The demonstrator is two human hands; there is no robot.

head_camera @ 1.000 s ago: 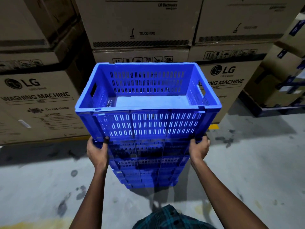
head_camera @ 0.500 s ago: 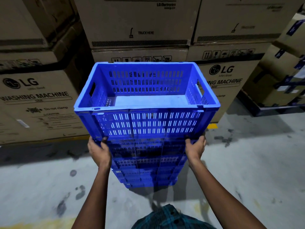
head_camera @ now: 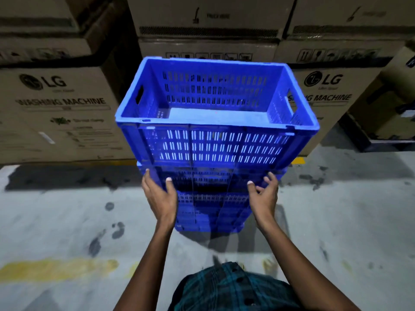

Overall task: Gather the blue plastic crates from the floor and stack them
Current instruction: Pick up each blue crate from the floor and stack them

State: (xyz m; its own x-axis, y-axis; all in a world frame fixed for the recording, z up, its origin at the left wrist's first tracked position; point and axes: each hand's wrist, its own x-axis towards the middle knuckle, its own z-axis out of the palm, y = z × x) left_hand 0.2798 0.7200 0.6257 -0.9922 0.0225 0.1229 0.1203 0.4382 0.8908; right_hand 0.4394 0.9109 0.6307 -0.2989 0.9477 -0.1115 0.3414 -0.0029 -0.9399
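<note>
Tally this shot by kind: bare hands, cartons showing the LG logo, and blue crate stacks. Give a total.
Bare hands: 2, the left hand and the right hand
LG-logo cartons: 2, the left carton and the right carton
Blue crate stacks: 1, the crate stack; the crates under its top one are too dark to count
Total: 5

bare forearms, no sleeves; dk teal/black plaid garment [head_camera: 233, 288] w/ dark buttons below.

Top crate [head_camera: 215, 122] on crate stack [head_camera: 211, 205] — cartons [head_camera: 58, 113] behind, hands [head_camera: 160, 195] before.
</note>
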